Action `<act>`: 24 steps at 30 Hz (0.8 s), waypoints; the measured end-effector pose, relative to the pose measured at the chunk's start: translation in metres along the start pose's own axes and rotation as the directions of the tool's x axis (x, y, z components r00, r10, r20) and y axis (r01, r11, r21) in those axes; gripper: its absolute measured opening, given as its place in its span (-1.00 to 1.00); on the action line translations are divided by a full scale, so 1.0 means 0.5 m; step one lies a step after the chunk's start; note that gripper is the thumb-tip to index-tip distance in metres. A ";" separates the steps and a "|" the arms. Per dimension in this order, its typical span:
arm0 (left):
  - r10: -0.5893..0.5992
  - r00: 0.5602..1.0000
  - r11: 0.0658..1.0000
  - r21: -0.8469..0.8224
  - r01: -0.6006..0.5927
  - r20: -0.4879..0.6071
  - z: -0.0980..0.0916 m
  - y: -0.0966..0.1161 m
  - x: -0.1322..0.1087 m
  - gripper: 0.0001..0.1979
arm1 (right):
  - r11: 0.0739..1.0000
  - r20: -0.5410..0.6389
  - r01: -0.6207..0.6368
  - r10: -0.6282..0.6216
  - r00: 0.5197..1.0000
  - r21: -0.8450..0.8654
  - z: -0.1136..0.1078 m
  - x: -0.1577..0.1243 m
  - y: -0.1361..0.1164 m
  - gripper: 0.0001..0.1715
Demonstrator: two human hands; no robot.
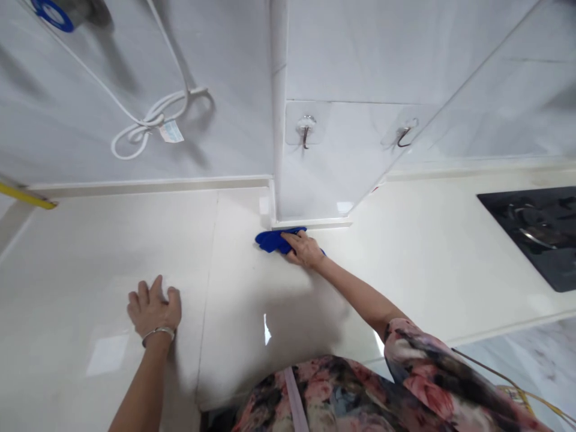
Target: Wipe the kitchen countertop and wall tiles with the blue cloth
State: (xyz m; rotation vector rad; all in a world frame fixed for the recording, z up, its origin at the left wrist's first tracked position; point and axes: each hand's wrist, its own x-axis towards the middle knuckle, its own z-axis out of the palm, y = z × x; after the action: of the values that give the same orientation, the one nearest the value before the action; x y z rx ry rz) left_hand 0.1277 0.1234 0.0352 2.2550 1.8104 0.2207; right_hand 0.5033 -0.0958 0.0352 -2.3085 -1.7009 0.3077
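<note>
Right hand [305, 249] is pressed down on a blue cloth [274, 240], fingers spread over its right end, pushing it into the spot where the worktop [405, 252] meets the foot of the tiled pillar [315, 174]. The cloth sits at about 12 o'clock from the body, touching the pillar's base strip. Left hand [153, 307] holds nothing, lying flat and open on the worktop at roughly 10 o'clock, a bangle [158, 332] on the wrist, looks like it's just bracing.

My take on doing this bit right: keep the palm weight low and drag the cloth along that seam rather than dabbing, since grime likes to sit in the joint. A folded edge of the cloth would get into the corner better than a bunched wad, and right now it looks a bit bunched. The arm is stretched fairly far, so the flat left hand is worth keeping planted for balance.

Other stuff: two hooks [306, 129] on the pillar, a looped white cable [148, 123] on the wall at 11 o'clock, a black hob [540, 234] at 2 o'clock.
</note>
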 end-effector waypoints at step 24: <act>0.044 0.997 0.999 -0.029 -0.046 -0.058 0.024 -0.012 -0.003 -0.24 | 0.351 -0.311 -0.937 0.890 0.332 0.003 -0.099 -0.344 0.335 -0.32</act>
State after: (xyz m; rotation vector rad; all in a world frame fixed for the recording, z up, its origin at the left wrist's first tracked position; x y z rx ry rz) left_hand 0.1249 0.1219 0.0223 2.2923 1.7731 0.3220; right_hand 0.6199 -0.3114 0.0300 -3.0398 -0.0618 0.0088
